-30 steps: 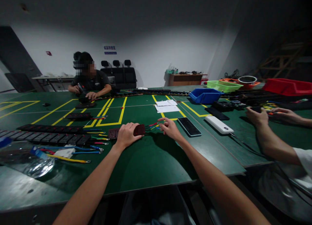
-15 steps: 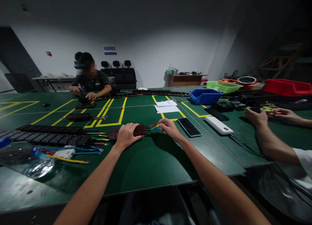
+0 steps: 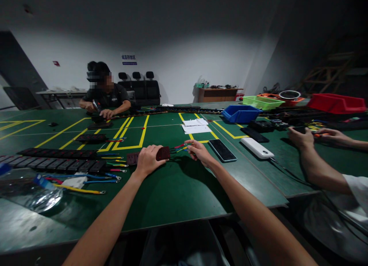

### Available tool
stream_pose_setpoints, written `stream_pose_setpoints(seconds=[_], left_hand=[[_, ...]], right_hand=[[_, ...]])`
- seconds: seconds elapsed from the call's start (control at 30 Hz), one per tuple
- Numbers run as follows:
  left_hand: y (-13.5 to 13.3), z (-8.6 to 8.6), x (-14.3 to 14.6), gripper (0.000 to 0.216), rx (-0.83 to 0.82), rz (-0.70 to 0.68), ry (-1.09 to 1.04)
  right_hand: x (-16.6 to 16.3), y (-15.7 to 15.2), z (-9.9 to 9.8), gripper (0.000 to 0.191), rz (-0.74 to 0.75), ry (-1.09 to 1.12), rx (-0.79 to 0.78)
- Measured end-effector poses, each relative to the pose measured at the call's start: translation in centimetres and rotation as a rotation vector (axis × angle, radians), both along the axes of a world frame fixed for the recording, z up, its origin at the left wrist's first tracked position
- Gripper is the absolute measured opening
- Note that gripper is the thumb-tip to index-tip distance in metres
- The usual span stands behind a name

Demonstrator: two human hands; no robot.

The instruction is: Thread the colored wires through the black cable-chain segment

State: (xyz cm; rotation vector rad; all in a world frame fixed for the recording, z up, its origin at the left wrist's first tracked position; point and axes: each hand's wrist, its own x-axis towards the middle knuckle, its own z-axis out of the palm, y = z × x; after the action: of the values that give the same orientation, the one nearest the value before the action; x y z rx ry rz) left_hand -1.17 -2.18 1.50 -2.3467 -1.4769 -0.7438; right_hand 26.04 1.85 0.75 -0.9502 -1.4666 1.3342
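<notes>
- Maroon strip (image 3: 163, 153) lies near the middle of the green table (image 3: 184, 197), its long side running left to right, and our left hand (image 3: 148, 161) is closed over its middle, hiding that part.
- Coloured wires (image 3: 178, 148) come out of its right end, and our right hand (image 3: 199, 152) is right there at their tips, fingers bent; whether they pinch a wire, we cannot tell.
- Just right of that hand we have a phone (image 3: 222, 150) lying flat, the closest obstacle on this side.
- Further right sits a white device (image 3: 257, 148) with a dark cable (image 3: 290, 175) trailing toward the near edge, and beyond it a black slab (image 3: 254, 134).
- Over on the left, long black strips (image 3: 66, 164) crowd in, their wire lugs reaching close to the maroon strip's left end.
- Near left, we look through a clear bottle (image 3: 43, 199) that partly covers loose wires.
- Far side now: white papers (image 3: 196, 129) on yellow tape lines, then a blue bin (image 3: 242, 114) to the right, with a green bin (image 3: 263, 101) and a red bin (image 3: 336, 103) behind.
- We share the table: a co-worker's hand (image 3: 301, 138) works at far right, and another person (image 3: 107, 99) leans in at far left.
</notes>
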Motion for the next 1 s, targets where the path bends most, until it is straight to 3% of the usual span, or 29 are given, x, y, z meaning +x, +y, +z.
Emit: stream_pose_setpoints(seconds=[0.23, 0.53, 0.8, 1.0], left_hand=[[0.0, 0.0, 0.0, 0.054, -0.001, -0.005, -0.006], [0.1, -0.3, 0.2, 0.055, -0.017, -0.017, 0.041], [0.2, -0.4, 0.2, 0.053, 0.003, 0.028, 0.029], [0.1, -0.2, 0.2, 0.052, 0.01, 0.025, 0.025]], right_hand=[[0.1, 0.1, -0.1, 0.034, 0.015, 0.006, 0.046], [-0.3, 1.0, -1.7, 0.019, -0.182, -0.195, 0.237], [-0.3, 0.0, -0.8, 0.017, -0.244, -0.333, 0.514], [-0.5, -0.3, -0.6, 0.021, -0.251, -0.318, 0.514]])
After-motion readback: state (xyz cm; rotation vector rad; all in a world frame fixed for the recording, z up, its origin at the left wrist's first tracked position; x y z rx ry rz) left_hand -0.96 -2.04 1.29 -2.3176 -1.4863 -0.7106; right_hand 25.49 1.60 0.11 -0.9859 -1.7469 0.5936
